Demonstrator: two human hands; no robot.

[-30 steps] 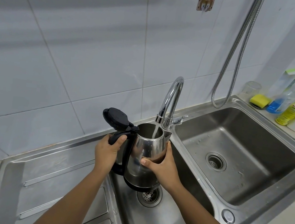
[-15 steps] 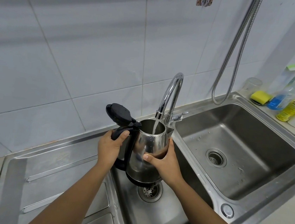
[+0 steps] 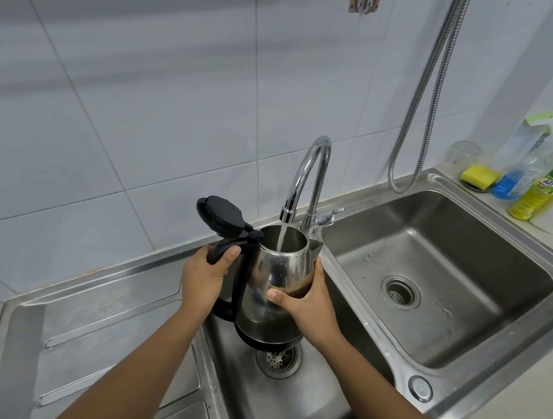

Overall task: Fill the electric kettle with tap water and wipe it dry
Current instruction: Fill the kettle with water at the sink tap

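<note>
A steel electric kettle (image 3: 280,271) with a black handle and base hangs upright over the left sink bowl (image 3: 306,416). Its black lid (image 3: 220,217) stands flipped open at the back left. My left hand (image 3: 203,278) grips the black handle. My right hand (image 3: 306,302) wraps around the kettle's steel body on the right side. The chrome tap (image 3: 308,175) arches over the opening, and a thin stream of water (image 3: 281,235) runs into the kettle. Small drops cling to the steel wall.
The right sink bowl (image 3: 432,282) is wet, with a drain in the middle. A ribbed steel draining board (image 3: 90,319) lies to the left. A yellow sponge (image 3: 479,175), spray bottle (image 3: 522,168), green-capped bottle (image 3: 537,196) and glass (image 3: 463,156) stand at the back right. A metal hose (image 3: 425,99) hangs on the wall.
The kettle and both hands have stayed under the running tap with the same grip. Only my view has shifted slightly.
</note>
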